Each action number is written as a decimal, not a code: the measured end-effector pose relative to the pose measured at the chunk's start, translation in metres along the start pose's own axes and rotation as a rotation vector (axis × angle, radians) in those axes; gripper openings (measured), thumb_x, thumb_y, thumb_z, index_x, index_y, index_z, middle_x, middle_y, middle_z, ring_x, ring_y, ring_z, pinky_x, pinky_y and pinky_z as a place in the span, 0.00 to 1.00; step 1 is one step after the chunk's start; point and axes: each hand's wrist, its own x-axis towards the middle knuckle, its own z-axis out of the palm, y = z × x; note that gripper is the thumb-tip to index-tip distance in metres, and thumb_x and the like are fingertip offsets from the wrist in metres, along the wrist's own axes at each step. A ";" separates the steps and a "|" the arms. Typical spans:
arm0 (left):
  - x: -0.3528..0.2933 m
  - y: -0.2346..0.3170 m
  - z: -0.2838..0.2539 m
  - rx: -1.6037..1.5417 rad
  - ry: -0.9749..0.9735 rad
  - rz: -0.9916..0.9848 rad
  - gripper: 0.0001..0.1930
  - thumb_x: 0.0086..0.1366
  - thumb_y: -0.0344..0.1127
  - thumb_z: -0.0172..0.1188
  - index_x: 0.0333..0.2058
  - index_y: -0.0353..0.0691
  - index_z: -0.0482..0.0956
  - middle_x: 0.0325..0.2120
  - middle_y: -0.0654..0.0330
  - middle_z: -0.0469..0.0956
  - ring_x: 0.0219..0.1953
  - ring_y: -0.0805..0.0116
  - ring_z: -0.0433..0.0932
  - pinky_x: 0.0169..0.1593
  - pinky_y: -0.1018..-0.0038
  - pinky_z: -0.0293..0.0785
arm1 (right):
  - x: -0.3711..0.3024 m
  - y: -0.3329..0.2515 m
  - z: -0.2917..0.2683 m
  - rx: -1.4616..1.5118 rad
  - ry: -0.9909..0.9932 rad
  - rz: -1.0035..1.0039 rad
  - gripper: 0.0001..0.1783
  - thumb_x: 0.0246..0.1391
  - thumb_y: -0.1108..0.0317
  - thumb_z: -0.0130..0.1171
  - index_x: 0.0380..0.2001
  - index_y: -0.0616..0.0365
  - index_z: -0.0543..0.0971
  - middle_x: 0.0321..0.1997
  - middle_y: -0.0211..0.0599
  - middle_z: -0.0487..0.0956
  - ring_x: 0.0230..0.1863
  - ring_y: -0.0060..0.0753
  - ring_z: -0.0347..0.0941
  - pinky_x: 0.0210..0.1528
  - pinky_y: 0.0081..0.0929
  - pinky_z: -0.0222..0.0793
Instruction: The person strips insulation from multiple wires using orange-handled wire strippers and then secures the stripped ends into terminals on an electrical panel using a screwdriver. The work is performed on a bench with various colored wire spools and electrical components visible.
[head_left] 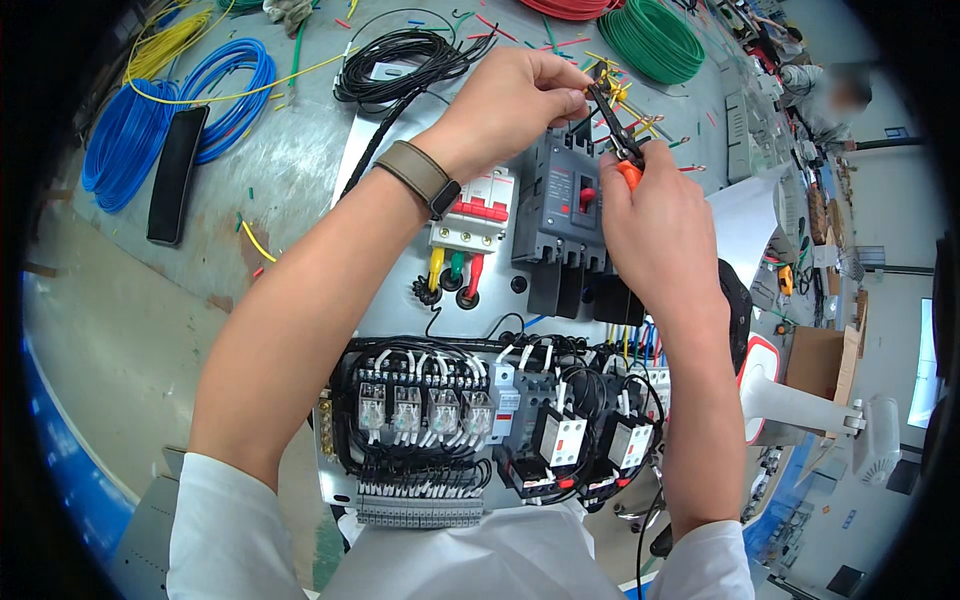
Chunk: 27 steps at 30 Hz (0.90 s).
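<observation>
My right hand (660,225) is closed around a pair of pliers (622,140) with dark jaws and orange-red handles. Their jaws point up and away, close to the fingertips of my left hand (505,105). That hand is closed in a pinch; what lies between its finger and thumb is too small to make out. Below the hands, a grey moulded-case circuit breaker (570,190) is mounted on a metal panel (390,300). To its left sits a white breaker (475,215) with red toggles and yellow, green and red wires at its lower end.
Relays (425,410), contactors (565,440) and a terminal block (420,508) fill the panel's near part. On the bench lie a black cable coil (400,75), blue wire coils (125,145), a phone (178,175) and a green wire coil (655,40). A white-and-red device (790,400) stands at right.
</observation>
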 end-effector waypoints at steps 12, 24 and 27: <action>0.007 -0.012 -0.004 -0.100 0.001 0.023 0.08 0.72 0.26 0.63 0.48 0.30 0.84 0.39 0.55 0.87 0.43 0.69 0.87 0.48 0.74 0.83 | -0.002 -0.003 0.001 0.708 -0.293 0.235 0.21 0.72 0.51 0.54 0.35 0.61 0.74 0.24 0.33 0.69 0.26 0.31 0.66 0.29 0.31 0.62; 0.003 -0.013 -0.011 -0.102 -0.015 0.001 0.09 0.73 0.27 0.62 0.49 0.31 0.84 0.40 0.57 0.86 0.43 0.71 0.84 0.50 0.73 0.82 | -0.002 -0.018 -0.013 1.434 -0.639 0.542 0.15 0.71 0.56 0.56 0.40 0.58 0.72 0.25 0.24 0.64 0.22 0.18 0.57 0.21 0.22 0.54; -0.007 0.006 -0.004 -0.009 -0.022 -0.027 0.12 0.76 0.31 0.60 0.53 0.33 0.83 0.44 0.58 0.86 0.47 0.72 0.83 0.55 0.73 0.79 | 0.001 -0.009 -0.007 1.396 -0.629 0.519 0.17 0.70 0.55 0.57 0.42 0.61 0.73 0.26 0.27 0.67 0.22 0.20 0.62 0.21 0.24 0.61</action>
